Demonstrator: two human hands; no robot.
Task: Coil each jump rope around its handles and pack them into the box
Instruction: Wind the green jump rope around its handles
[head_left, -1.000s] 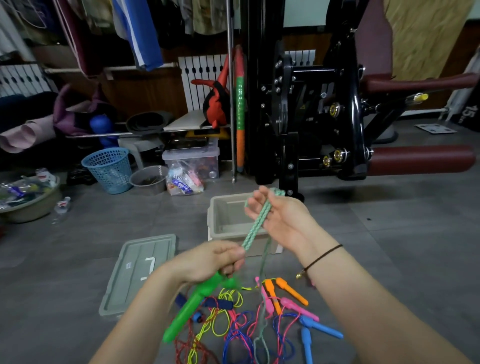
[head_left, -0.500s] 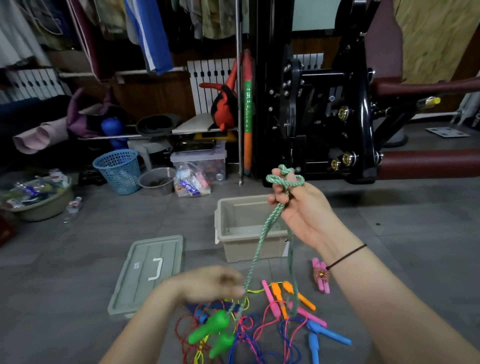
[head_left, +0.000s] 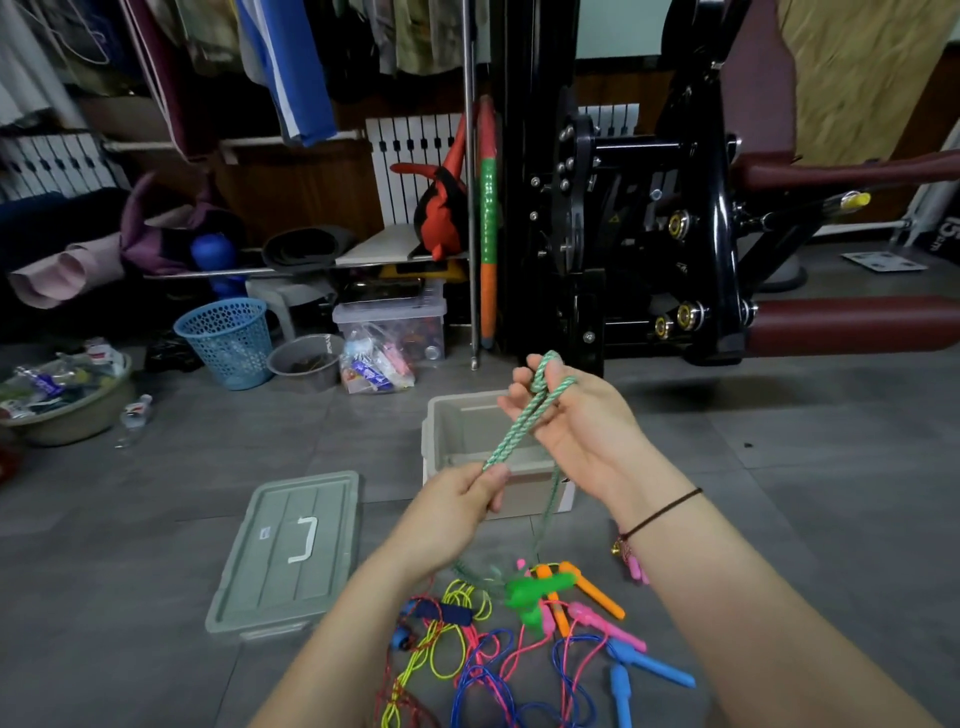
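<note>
Left hand (head_left: 457, 506) is seen low and centre, fingers curled, and the green rope (head_left: 519, 428) is pinched against the thumb tip. Up and to the right, the right hand (head_left: 582, 431) is held palm-up with its fingers bent. A loop of the same rope is hooked over them, so a doubled stretch is drawn taut between the two hands.

From the right hand a single strand is dropped down to the green handles (head_left: 535, 592), which are blurred. Whether they are hanging or lying on the heap cannot be told.

Just behind the hands, the box (head_left: 434, 436) is found on the floor (head_left: 831, 467), beige and open-topped, partly covered by the rope and the right hand. Its lid (head_left: 291, 551), grey-green with a white handle, is laid flat to the left of the box and apart from it.

Below the hands, the other ropes are spread in a tangle: orange handles (head_left: 597, 595), pink handles (head_left: 608, 626), blue handles (head_left: 654, 667) and yellow cord (head_left: 457, 623). A dark bracelet (head_left: 662, 512) is worn on the right wrist.

Farther back, a blue basket (head_left: 228, 343), a grey bowl (head_left: 306, 361) and a clear tub (head_left: 389, 317) are lined up along the floor. A black exercise machine (head_left: 623, 218) is set behind the box, to the right.
</note>
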